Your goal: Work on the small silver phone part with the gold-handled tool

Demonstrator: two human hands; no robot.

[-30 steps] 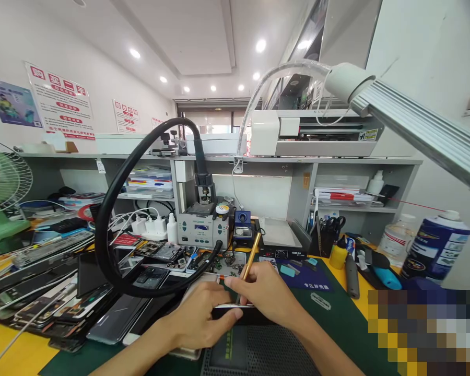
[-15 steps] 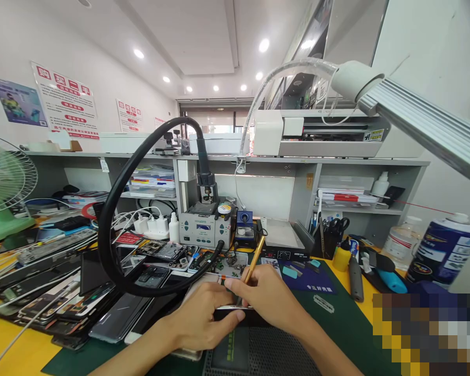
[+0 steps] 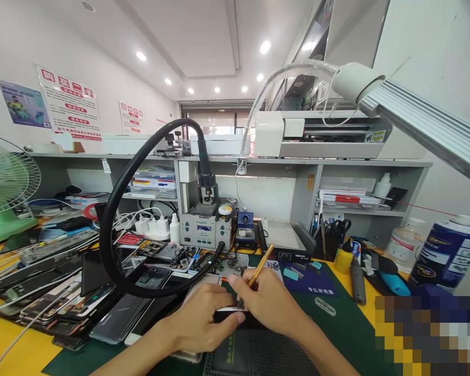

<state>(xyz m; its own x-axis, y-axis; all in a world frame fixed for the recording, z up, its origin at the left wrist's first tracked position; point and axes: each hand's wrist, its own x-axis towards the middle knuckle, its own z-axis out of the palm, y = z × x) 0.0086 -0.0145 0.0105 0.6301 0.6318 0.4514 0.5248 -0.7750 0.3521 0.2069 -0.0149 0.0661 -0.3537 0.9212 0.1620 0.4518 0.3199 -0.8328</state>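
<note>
My right hand point(image 3: 272, 297) is closed round a slim gold pen-like tool point(image 3: 263, 262), which leans up to the right. Its lower end points down at a thin flat piece with a pale edge point(image 3: 230, 309). That piece is gripped by my left hand point(image 3: 199, 318), its thumb along the near side and fingers bent over the far side. Both hands cover most of it, so its kind is unclear. Beneath them lies a black perforated mat point(image 3: 285, 355) with a dark panel bearing green lettering.
Stacked phones and phone parts point(image 3: 121, 313) crowd the left. A thick black hose point(image 3: 105, 219) loops from the hot-air station point(image 3: 203, 230). At right are a razor blade point(image 3: 325, 306), a yellow bottle point(image 3: 342, 258) and a spray can point(image 3: 444, 256). A lamp arm point(image 3: 426, 125) hangs overhead.
The gold tool leans further right and its top sits a little lower, as my right hand has turned slightly. My left hand keeps its grip. The whole view has shifted a little.
</note>
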